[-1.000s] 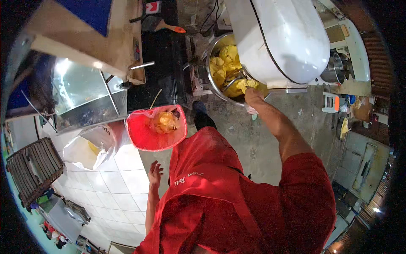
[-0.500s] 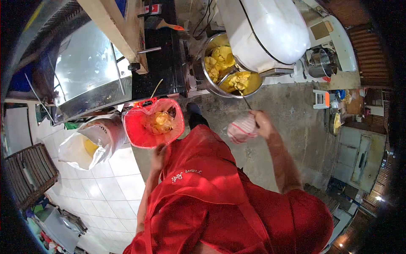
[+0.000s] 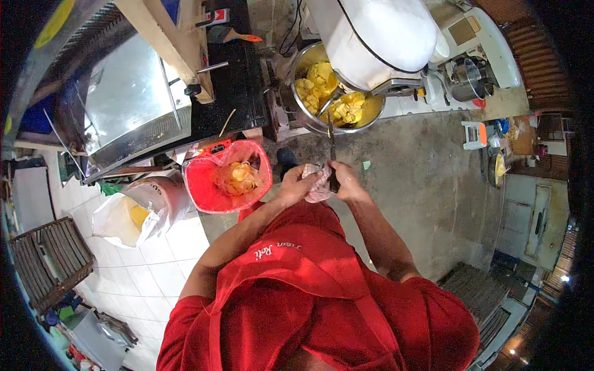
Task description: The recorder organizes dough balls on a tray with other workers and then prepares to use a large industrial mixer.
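In front of my apron, my left hand point(image 3: 298, 187) is closed on a crumpled white and red cloth point(image 3: 318, 183). My right hand point(image 3: 348, 181) grips the dark handle of a long, thin-bladed knife point(image 3: 332, 145), its blade pointing away from me. The cloth lies against the handle, between both hands. Beyond the blade tip stands a steel mixing bowl point(image 3: 369, 123) with yellow, butter-like lumps point(image 3: 346, 108) in it. A large white stand mixer point(image 3: 377, 43) hangs over the bowl, its metal attachment reaching in among the lumps.
To my left stands a red bin point(image 3: 201, 185) with a clear liner and scraps inside. Beside it is an open white sack point(image 3: 114, 219) with yellow contents. A dark worktop point(image 3: 238, 80) holds a brush point(image 3: 241, 37). A small stool point(image 3: 474, 135) stands far right.
My left hand has come from beside the bin to the middle and taken hold of the cloth. My right hand has moved left and nearer, bringing the knife away from the bowl.
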Demonstrator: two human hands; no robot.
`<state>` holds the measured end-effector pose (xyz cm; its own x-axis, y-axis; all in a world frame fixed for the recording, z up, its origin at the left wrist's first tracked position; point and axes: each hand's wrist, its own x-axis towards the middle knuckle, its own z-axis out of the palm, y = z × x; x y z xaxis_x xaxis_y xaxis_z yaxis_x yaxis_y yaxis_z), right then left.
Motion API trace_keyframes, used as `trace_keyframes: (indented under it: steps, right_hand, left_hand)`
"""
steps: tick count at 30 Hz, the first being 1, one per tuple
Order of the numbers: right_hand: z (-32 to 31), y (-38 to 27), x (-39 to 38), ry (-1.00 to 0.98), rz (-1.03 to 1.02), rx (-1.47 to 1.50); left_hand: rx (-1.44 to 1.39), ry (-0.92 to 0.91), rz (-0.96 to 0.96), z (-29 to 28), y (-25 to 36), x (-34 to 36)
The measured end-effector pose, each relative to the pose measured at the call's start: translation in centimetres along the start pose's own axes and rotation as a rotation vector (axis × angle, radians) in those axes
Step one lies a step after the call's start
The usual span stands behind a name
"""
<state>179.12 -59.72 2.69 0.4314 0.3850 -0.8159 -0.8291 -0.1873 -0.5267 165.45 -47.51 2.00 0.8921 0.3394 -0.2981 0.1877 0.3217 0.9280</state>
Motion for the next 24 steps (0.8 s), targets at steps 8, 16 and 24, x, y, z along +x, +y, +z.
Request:
trace_keyframes:
  steps: [8,16,24]
  right_hand:
    - [0.7,-2.1,0.4,-0.032,0.062,0.022]
    - [-0.5,2.2,9.5,0.177,-0.204,-0.067]
    - [0.4,2.6,5.0,-0.145,-0.066,-0.064]
  left_hand:
    - [0.604,0.179,-0.259,-1.8,2.4,-1.0]
    - [-0.852,-0.141,-0.562,-0.3,2.3,-0.3]
    - [0.021,-0.015,-0.495,0.1,-0.2,1.8]
